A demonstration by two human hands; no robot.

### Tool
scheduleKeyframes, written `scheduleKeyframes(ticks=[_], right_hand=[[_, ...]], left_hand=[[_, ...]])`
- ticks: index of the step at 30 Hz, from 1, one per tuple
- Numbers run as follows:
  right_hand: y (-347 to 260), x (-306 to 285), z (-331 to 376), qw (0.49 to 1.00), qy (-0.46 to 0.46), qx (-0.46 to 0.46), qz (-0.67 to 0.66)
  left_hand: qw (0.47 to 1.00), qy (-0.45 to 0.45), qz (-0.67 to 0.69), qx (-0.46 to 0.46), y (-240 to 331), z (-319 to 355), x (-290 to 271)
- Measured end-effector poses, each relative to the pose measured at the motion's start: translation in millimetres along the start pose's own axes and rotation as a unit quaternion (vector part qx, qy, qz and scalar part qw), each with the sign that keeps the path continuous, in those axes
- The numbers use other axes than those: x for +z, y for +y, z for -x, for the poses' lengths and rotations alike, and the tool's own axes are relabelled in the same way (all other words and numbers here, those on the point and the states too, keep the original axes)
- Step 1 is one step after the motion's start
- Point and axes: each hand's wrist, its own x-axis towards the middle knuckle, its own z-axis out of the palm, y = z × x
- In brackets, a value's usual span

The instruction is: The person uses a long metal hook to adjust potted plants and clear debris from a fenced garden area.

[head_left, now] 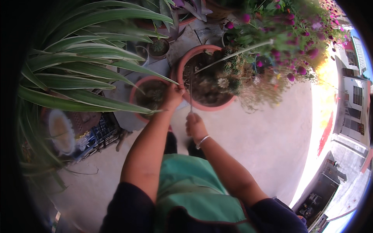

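Pale concrete floor (268, 132) is spread across the middle and right of the frame, with a strip of hard sunlight and some buildings (351, 93) bent along the right edge. Near the top centre, a large round clay-coloured pot (208, 108) filled with dark soil (206, 83) is seen from above. Within its right part, a spiny cactus (235, 86) and a pale flower (223, 82) are held, and a long pale stalk (237, 56) is slanted up toward the upper right, where purple blooms (302, 70) are crowded together.

By the right hand (195, 125), just below that pot, a thin rod (191, 89) is gripped in closed fingers, its shaft passed upward over the rim and across the soil. (A silvery bracelet (203, 142) is worn on that wrist.) The left hand (173, 97) is placed at the pot's left rim, its fingers curled; whether anything is pinched there cannot be told. Just left of it, a smaller clay-coloured pot (133, 95) is partly covered by striped leaves (85, 64), which are fanned over the upper left. Below them, a dark crate (103, 136) is set beside a whitish round dish (61, 132). At bottom centre, a green apron (194, 174) is worn.
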Motion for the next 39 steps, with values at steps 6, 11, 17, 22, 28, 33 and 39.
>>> scheduleKeyframes(ticks=[6,11,17,22,28,33,39], right_hand=[[17.4,-29.5,8.5,0.989,0.032,-0.104,0.098],[23.4,-17.1,-56.1,0.924,0.158,-0.256,0.235],[42.4,-0.7,-40.3,0.941,0.154,-0.224,0.199],[8.0,-7.0,-18.0,0.964,0.082,-0.243,0.069],[11.6,-13.8,-13.5,0.977,0.068,-0.181,0.092],[25.9,-41.5,3.0,0.962,0.079,-0.211,0.153],[38.7,-90.5,35.0,0.939,0.074,-0.179,0.284]], left_hand=[[0.997,-0.012,0.039,-0.062,1.2,-1.1,0.5],[0.997,-0.016,0.054,-0.059,3.3,-1.7,1.0],[0.997,-0.018,0.059,-0.055,3.5,-4.5,2.3],[0.996,-0.024,0.064,-0.062,7.6,3.0,-0.4],[0.992,-0.026,0.094,-0.079,8.0,3.5,-0.5],[0.992,-0.026,0.107,-0.067,9.3,1.3,-0.6],[0.994,-0.02,0.074,-0.078,6.5,-0.4,-2.6]])
